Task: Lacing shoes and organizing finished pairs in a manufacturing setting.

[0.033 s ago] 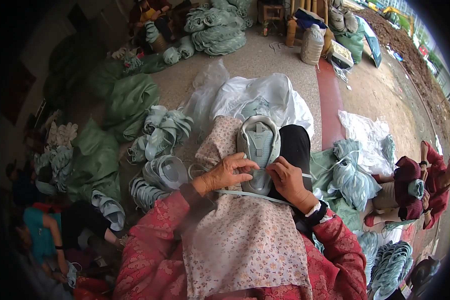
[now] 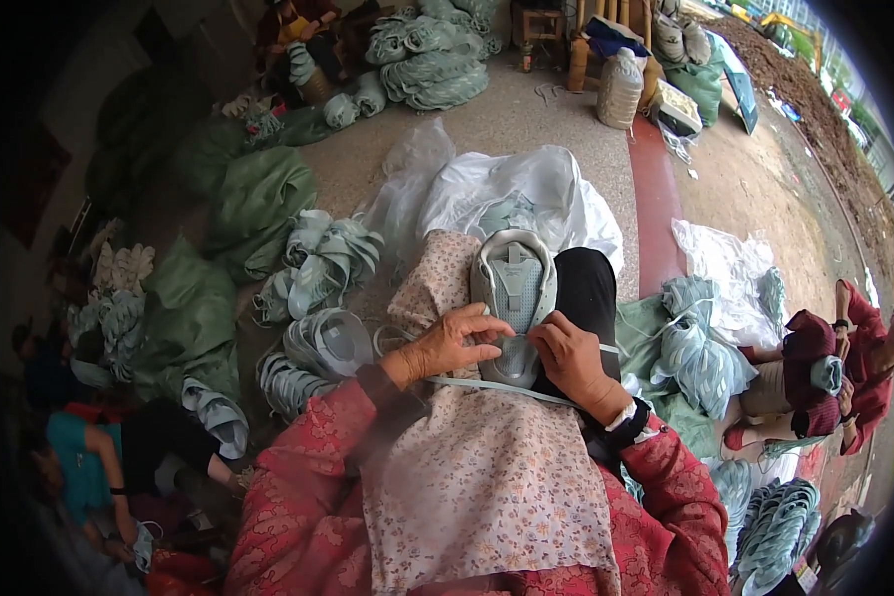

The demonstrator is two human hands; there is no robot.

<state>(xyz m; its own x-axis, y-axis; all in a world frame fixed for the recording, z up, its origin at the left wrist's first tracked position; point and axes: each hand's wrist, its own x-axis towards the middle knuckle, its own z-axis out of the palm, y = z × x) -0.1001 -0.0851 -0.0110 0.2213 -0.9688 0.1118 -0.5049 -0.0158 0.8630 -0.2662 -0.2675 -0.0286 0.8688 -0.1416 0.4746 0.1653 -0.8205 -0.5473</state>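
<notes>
A pale grey-blue shoe upper lies on my lap, toe end pointing away, on a floral apron. My left hand pinches its lower left edge with thumb and fingers. On the lower right edge rests my right hand, fingers curled against it and a dark band on the wrist. A thin pale strap runs across the apron just under both hands. My sleeves are red and patterned.
Heaps of the same pale uppers lie at left and right. A white plastic bag holds more ahead. Green sacks sit left. A person in red sits right, another person lower left. A plastic jug stands far ahead.
</notes>
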